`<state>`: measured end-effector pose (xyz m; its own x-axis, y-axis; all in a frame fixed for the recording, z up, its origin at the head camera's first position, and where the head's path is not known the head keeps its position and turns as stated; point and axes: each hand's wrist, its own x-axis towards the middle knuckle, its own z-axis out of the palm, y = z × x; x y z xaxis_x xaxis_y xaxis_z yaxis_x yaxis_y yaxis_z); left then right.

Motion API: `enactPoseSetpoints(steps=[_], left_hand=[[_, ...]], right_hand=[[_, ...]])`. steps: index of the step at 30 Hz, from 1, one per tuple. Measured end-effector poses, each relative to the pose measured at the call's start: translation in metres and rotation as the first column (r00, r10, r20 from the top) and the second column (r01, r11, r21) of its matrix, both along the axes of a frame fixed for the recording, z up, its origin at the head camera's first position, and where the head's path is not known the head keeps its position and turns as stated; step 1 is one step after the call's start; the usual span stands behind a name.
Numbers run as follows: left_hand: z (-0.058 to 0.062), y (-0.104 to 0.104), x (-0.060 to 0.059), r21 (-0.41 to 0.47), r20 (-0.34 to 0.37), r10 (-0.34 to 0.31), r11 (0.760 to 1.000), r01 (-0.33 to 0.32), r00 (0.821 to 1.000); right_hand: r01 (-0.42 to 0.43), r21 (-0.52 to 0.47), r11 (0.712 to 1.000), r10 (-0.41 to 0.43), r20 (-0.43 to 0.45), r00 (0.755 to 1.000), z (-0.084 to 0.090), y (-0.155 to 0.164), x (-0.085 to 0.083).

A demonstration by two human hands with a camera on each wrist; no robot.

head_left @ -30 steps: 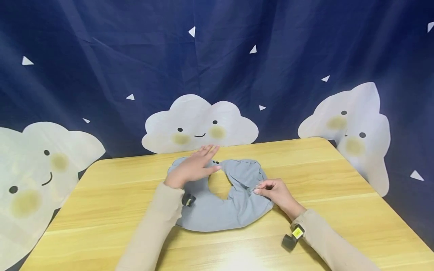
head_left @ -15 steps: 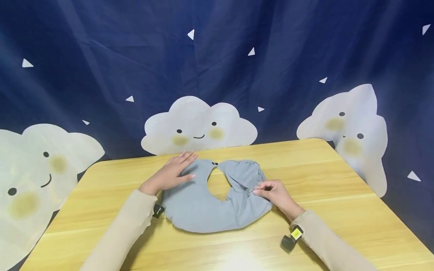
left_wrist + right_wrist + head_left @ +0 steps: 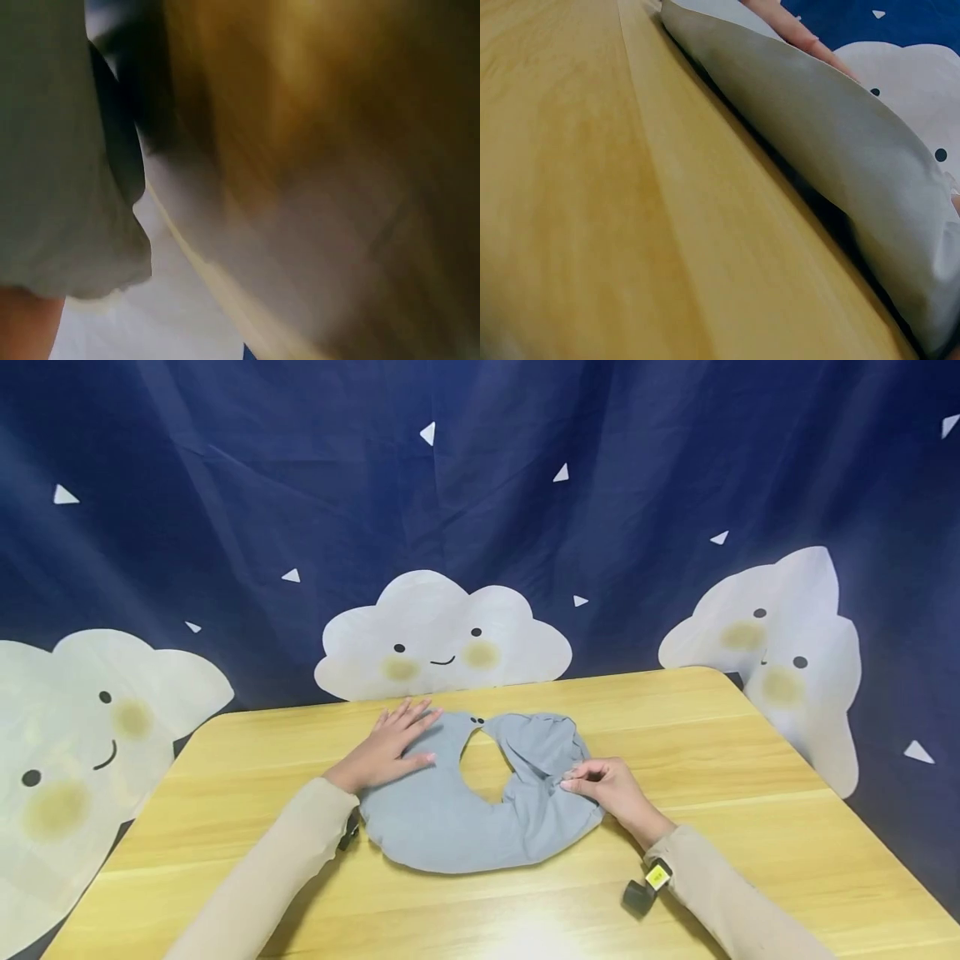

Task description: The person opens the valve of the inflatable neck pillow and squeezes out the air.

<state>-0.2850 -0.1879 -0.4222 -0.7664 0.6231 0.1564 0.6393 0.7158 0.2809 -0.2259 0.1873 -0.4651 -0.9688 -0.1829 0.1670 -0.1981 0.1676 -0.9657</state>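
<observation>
A grey neck pillow (image 3: 450, 835) lies on the table, its two ends meeting at the far side near two small dark dots. Its left half is smooth, while the right half is wrinkled and bunched. My left hand (image 3: 392, 750) rests on the left half, fingers straight and spread. On the right half, my right hand (image 3: 611, 789) pinches the creased cloth between thumb and fingers. The right wrist view shows the pillow's near side (image 3: 817, 127) raised a little off the wood, with part of a hand beyond it. The left wrist view is blurred and shows mainly a sleeve (image 3: 67, 150).
The light wooden table (image 3: 712, 735) has rounded far corners. Behind it hangs a dark blue curtain (image 3: 487, 510) with white smiling clouds and small triangles. A black wrist camera (image 3: 640, 897) hangs beside the right sleeve, close to the tabletop.
My left hand has moved left from over the pillow's opening and settled flat on its left half, which now looks spread wider. The right hand keeps its pinch in the same place.
</observation>
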Motion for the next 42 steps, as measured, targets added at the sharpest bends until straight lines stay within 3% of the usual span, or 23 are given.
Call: enactPoseSetpoints(steps=[4, 17, 31, 42], left_hand=[[-0.001, 0.006, -0.002, -0.013, 0.056, -0.007, 1.0, 0.008, 0.998], [0.0, 0.012, 0.0, -0.149, 0.102, -0.007, 0.989, 0.022, 0.995], [-0.01, 0.01, -0.006, -0.125, 0.116, -0.025, 0.991, 0.04, 0.993], [-0.007, 0.016, -0.005, -0.111, 0.13, -0.018, 0.993, 0.032, 0.991]], right_hand=[[0.005, 0.001, 1.0, -0.005, -0.008, 1.0, -0.001, 0.0, -0.001], [0.006, -0.011, 1.0, -0.006, 0.0, 1.0, 0.002, 0.0, -0.001], [0.014, -0.013, 1.0, -0.014, 0.005, 1.0, -0.001, -0.001, 0.0], [-0.003, -0.022, 1.0, 0.003, -0.005, 1.0, -0.001, 0.001, -0.001]])
